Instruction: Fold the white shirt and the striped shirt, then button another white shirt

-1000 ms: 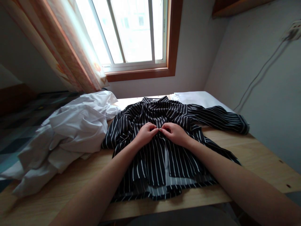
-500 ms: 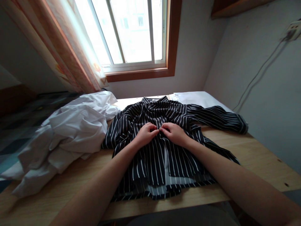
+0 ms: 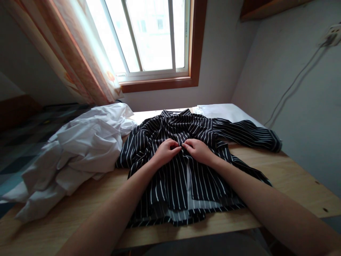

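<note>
A black shirt with white stripes (image 3: 170, 185) lies front side up on the wooden table, its collar toward the window and its lower front parted. Both hands meet at the middle of its front opening. My left hand (image 3: 166, 151) pinches the front edge with thumb and fingers. Close against it, my right hand (image 3: 197, 149) pinches the cloth from the other side, fingertips almost touching the left ones. Any button between the fingertips is too small or hidden to make out. One sleeve stretches out to the right.
Crumpled white cloth (image 3: 87, 142) is heaped at the left of the wooden table (image 3: 287, 177). A flat white sheet (image 3: 223, 111) lies at the back right. Behind stand a window (image 3: 151, 39) and an orange curtain (image 3: 77, 46). A cable (image 3: 293, 80) hangs down the right wall.
Hardly anything differs. Both hands stay at the same spot on the shirt front, with only a slight shift of the fingertips and of the whole view.
</note>
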### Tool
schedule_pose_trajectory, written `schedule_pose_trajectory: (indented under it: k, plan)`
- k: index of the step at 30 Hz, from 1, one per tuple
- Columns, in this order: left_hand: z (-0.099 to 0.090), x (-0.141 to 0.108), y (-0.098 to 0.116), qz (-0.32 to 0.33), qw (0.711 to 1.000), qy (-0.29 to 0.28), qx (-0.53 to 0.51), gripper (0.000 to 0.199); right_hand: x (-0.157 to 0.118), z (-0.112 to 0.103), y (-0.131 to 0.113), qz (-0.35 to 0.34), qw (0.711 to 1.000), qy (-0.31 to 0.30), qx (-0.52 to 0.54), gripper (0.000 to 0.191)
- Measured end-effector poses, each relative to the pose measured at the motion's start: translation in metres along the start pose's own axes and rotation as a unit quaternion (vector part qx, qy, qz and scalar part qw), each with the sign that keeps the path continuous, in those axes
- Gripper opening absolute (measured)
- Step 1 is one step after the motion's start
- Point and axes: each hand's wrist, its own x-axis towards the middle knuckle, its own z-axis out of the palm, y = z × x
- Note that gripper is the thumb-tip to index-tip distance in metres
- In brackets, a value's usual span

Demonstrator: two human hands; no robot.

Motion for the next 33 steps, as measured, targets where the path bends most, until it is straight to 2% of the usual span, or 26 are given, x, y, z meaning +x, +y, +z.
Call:
schedule_pose_trajectory:
  k: [7,13,25,33]
  plan:
    - [-0.0008,-0.0006,0.0013,-0.01,1.0,-0.005,-0.02,0.019,-0.0023,-0.0009,-0.0007,-0.013,1.0,0.004,0.003,0.022]
    - [0.0002,-0.0003,0.0011,-0.012,1.0,-0.003,-0.011,0.012,-0.0029,-0.0001,0.0,-0.026,1.0,0.009,-0.001,0.022]
    - [0.0004,0.0002,0.0006,-0.005,1.0,-0.002,0.001,0.012,-0.0022,-0.0008,0.0016,-0.023,1.0,0.006,0.007,0.021]
    - [-0.0008,-0.0008,0.0006,-0.01,1.0,-0.003,-0.003,0.012,-0.0021,-0.0046,0.0027,-0.033,0.999,-0.009,0.037,0.011]
